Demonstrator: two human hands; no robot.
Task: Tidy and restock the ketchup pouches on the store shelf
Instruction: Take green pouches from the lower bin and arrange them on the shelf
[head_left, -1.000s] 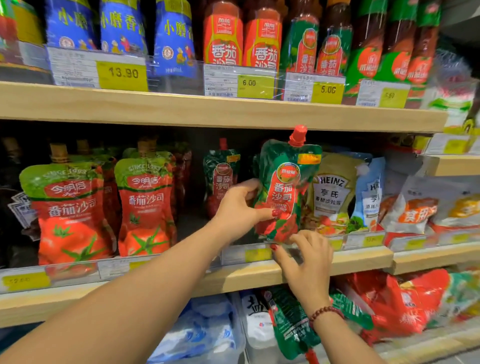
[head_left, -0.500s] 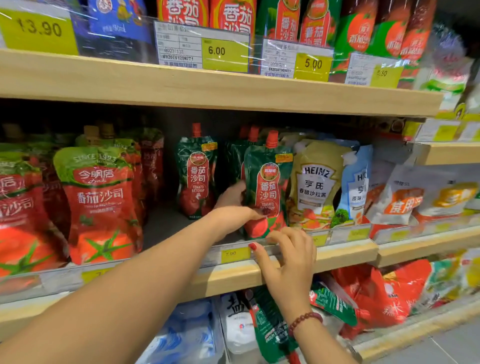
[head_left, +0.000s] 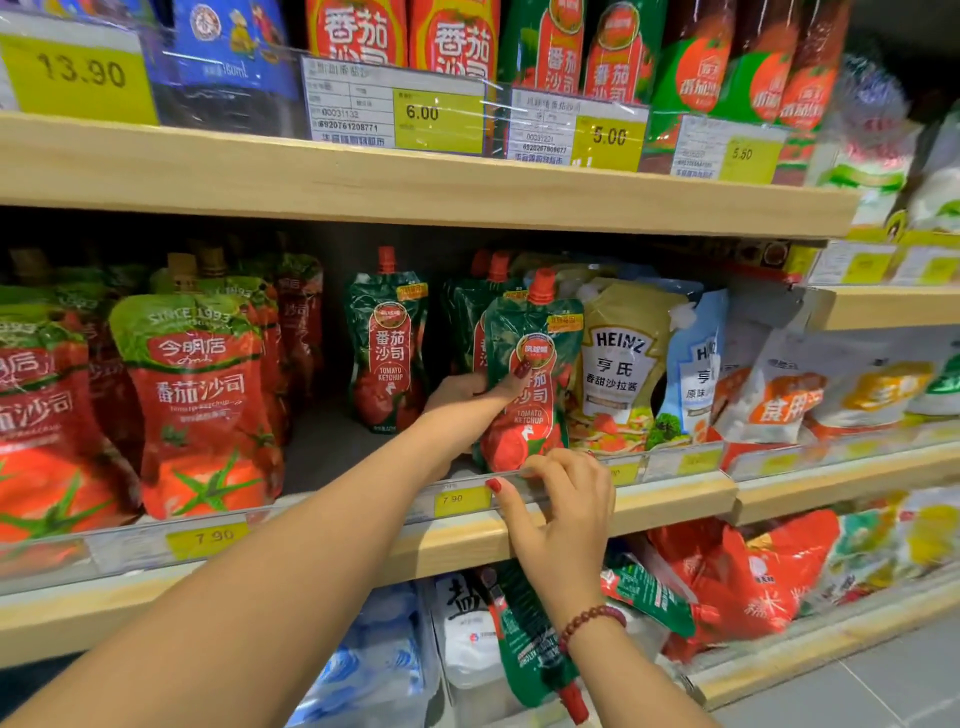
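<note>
Green foil with a red cap, the ketchup pouch (head_left: 535, 374) stood at the front of the middle shelf (head_left: 675, 499). Its base was just behind the price rail (head_left: 628, 470) and its right side touched the Heinz salad-dressing pouch (head_left: 623, 364). The left hand (head_left: 467, 389) had its grip on the pouch's left edge, thumb across the label and fingers behind. The right hand (head_left: 563, 499) pinched the price rail just below the pouch's base, thumb in front and fingertips over the top. Whether they also touched the pouch could not be told.

The step looked to be seating and facing this pouch. To do it well, the base should be pressed flat so the pouch stands unaided and the label turned square to the aisle. The grip should then be loosened slowly. Soft pouches slump, and a lean to the right would push on the Heinz one. The gap towards the lone pouch (head_left: 387, 343) on the left suggested room for more stock.

Counted, this shelf showed four green red-capped pouches: the held one, two rear pouches (head_left: 488, 312) close behind it, and the lone one. A fifth pouch (head_left: 524, 649) lay lower down, behind the right wrist. There were two Heinz pouches, the second being the blue pouch (head_left: 698, 364). At least three large red tomato pouches (head_left: 197, 405) stood at the left. The rail carried two readable 7.90 tags (head_left: 460, 500).
</note>
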